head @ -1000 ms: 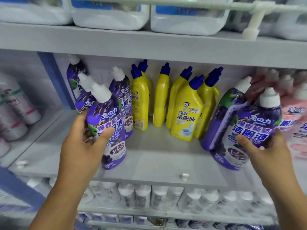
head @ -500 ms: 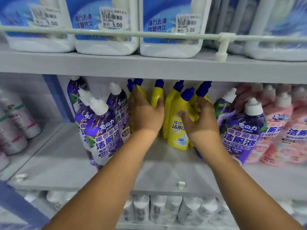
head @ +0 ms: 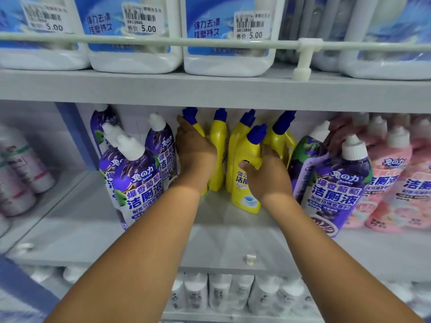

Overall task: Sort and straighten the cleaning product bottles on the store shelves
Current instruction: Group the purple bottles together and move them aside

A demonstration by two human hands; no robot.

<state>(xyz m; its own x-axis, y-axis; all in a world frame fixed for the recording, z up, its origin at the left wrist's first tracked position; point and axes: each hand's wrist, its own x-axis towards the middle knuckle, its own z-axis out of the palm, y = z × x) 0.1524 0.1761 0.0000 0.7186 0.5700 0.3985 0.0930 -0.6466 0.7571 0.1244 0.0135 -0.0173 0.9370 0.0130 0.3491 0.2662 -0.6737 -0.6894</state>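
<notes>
With purple toilet-cleaner bottles (head: 137,180) already fronted either side, the yellow toilet-cleaner bottles (head: 245,173) mid-shelf (head: 224,231) still lean unevenly; the left hand (head: 194,151) lies flat-fingered against the leftmost while the right hand (head: 268,176) grips the front one, so straightening looks unfinished.

You get bright, even overhead light; forearms sunlit, hands shaded under the upper shelf (head: 210,89). Edges bow and blur; no glare.

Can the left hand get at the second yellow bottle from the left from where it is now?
Probably yes: the left hand rests on the leftmost yellow bottle, and the second yellow bottle stands right beside its fingers, nothing between.
</notes>
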